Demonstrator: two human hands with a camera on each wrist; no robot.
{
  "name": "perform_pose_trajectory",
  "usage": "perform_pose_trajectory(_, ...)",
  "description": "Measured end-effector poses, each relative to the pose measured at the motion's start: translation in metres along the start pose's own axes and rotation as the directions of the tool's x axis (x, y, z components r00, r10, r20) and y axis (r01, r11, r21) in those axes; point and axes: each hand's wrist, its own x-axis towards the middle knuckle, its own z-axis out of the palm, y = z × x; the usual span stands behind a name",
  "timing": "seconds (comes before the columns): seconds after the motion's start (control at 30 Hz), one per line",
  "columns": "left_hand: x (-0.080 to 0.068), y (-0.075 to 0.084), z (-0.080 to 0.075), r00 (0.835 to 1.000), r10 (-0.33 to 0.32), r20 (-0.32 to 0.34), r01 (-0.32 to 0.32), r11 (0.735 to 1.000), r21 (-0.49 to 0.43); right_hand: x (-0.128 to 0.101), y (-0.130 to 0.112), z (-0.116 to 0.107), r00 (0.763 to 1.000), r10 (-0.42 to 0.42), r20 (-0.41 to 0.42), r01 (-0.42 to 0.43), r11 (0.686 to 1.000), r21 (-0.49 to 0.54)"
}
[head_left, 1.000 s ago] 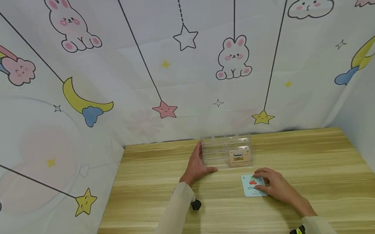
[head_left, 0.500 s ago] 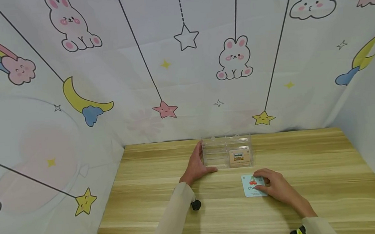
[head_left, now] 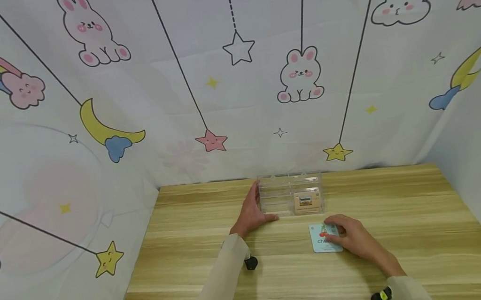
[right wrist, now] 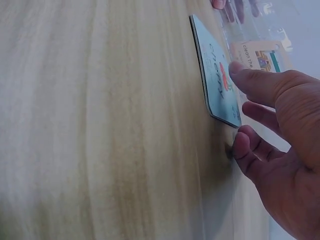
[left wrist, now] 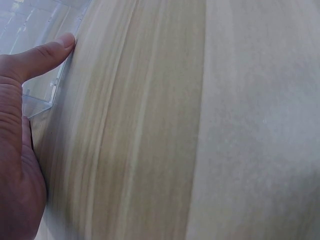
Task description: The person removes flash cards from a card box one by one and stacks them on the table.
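My left hand (head_left: 251,212) holds the left side of a clear plastic compartment box (head_left: 275,199) at the table's back edge. Its thumb lies along the box's front edge, as the left wrist view also shows; its other fingers are mostly hidden. A tan picture card (head_left: 307,202) stands in the box's lower right compartment. In front of the box is a light-blue flashcard (head_left: 317,245) with cherries and the word "cherry", partly covered. My right hand (head_left: 353,237) pinches this cherry card at its right side, thumb over its face (right wrist: 220,75) and index finger at the far edge.
The wood-grain table (head_left: 398,213) extends to both sides and towards me. Behind it hangs a white cloth (head_left: 257,97) printed with rabbits and stars, which also closes off the sides. Both wrists carry small black devices (head_left: 251,262).
My right thumb has shifted slightly up over the cherry picture. The left hand, the box and the tan card stay as they were.
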Motion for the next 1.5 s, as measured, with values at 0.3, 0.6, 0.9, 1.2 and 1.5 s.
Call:
perform_pose_trajectory(0.3,0.0,0.004,0.0,1.0,0.005,-0.006,-0.005,1.0,0.004,0.018,-0.011,-0.013,0.998,-0.04,-0.044,0.04,0.999,-0.007)
perform_pose_trajectory(0.6,0.0,0.0,0.0,1.0,-0.012,0.002,0.012,1.0,0.004,0.039,-0.018,-0.022,0.995,-0.049,-0.082,0.05,0.999,-0.001)
perform_pose_trajectory(0.9,0.0,-0.002,0.0,1.0,-0.022,0.005,0.022,1.0,0.004,0.05,-0.018,-0.026,0.996,-0.048,-0.081,0.047,0.999,-0.01)
perform_pose_trajectory(1.2,0.0,-0.003,0.001,1.0,-0.006,-0.001,0.006,1.0,0.011,0.05,-0.017,-0.025,0.995,-0.057,-0.083,0.056,0.998,-0.018)
perform_pose_trajectory(1.5,-0.001,-0.002,0.0,1.0,-0.014,-0.002,0.014,1.0,-0.014,0.048,-0.017,-0.025,0.989,-0.096,-0.109,0.095,0.995,-0.022)
